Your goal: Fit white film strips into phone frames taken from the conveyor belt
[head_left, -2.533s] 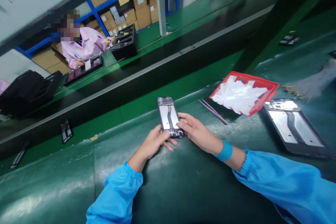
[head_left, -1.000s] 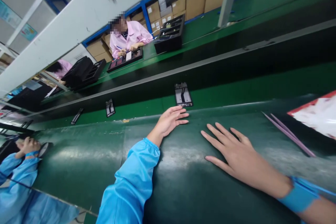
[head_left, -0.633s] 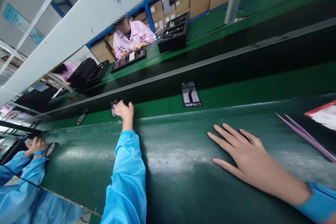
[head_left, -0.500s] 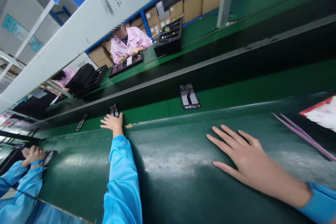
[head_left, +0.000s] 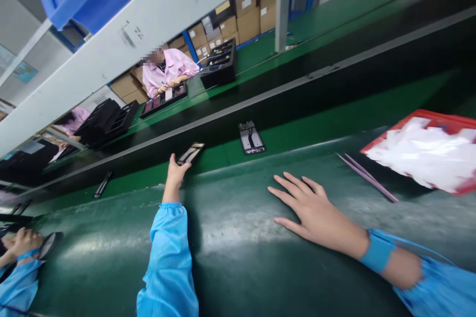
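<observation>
My left hand (head_left: 176, 172) reaches out to the belt and grips the near end of an opened phone screen assembly (head_left: 192, 153). The part is tilted, its far end pointing right. To its right another phone screen assembly (head_left: 252, 137) lies on the green belt, a dark flex cable across its pale back. My right hand (head_left: 308, 208) rests palm down on the green mat (head_left: 238, 267) with its fingers spread, holding nothing. Beyond it lie pink tweezers (head_left: 368, 177) and a red tray (head_left: 427, 115) heaped with white pieces.
Farther left on the belt lies a narrow-looking phone part (head_left: 102, 184). At the left edge a co-worker's hands (head_left: 24, 242) work in blue sleeves. A person in pink (head_left: 167, 67) sits across the line near black trays (head_left: 219, 67). A grey rail (head_left: 260, 101) runs behind the belt.
My left hand has closed on the phone assembly it was reaching over and turned it to the right. My right hand stays spread on the mat. The view has shifted right.
</observation>
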The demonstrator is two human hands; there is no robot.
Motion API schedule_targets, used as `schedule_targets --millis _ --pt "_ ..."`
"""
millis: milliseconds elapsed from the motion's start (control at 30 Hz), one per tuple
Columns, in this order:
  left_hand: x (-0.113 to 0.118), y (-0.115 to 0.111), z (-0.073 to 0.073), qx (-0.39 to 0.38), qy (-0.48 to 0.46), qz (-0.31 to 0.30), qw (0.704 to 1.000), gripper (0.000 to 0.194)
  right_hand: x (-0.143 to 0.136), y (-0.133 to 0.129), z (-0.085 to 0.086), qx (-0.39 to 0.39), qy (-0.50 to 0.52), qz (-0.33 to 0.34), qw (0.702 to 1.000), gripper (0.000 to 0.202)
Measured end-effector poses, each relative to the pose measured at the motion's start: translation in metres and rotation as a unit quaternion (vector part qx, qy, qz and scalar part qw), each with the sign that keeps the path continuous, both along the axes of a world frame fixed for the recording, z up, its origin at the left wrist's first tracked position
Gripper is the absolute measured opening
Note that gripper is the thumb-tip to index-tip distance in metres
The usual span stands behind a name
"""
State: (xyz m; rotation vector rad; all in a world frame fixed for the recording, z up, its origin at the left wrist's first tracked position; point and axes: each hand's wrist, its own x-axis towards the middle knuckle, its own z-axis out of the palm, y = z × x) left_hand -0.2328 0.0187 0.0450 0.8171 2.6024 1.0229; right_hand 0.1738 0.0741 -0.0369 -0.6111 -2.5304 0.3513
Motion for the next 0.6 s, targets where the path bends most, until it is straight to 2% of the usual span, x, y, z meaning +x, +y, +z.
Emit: schedule_targets --millis 100,167,233,300,400,500,567,600 --pt "0.076 0.021 -0.015 0.055 -0.1 -0.116 0.987 0.082 0.0 0.002 0.011 -0.145 0.083 -0.022 0.986 0.045" --pt "0.13 0.024 -0.025 0.145 -0.248 -0.215 0.933 0.085 -0.001 0.001 0.019 -0.26 0.136 -0.03 0.955 0.048" --pt "0.177 0.018 -0.031 0.195 -0.317 -0.249 0.894 0.081 -0.002 0.0 0.026 -0.335 0.168 -0.023 0.927 0.05" --pt "0.213 0.006 -0.035 0.222 -0.32 -0.256 0.885 0.072 -0.005 -0.001 0.029 -0.394 0.197 -0.012 0.897 0.045" --pt "0.245 -0.015 -0.039 0.228 -0.253 -0.284 0.896 0.058 -0.009 0.004 0.028 -0.497 0.263 -0.022 0.827 0.041" --pt "0.256 -0.027 -0.041 0.215 -0.224 -0.344 0.886 0.057 -0.012 0.013 0.02 -0.568 0.345 -0.059 0.745 0.037" --pt "0.254 -0.025 -0.042 0.222 -0.263 -0.354 0.87 0.07 -0.013 0.017 0.016 -0.577 0.372 -0.068 0.724 0.031" --pt "0.251 -0.021 -0.043 0.227 -0.291 -0.342 0.864 0.075 -0.012 0.019 0.015 -0.569 0.373 -0.066 0.73 0.029"
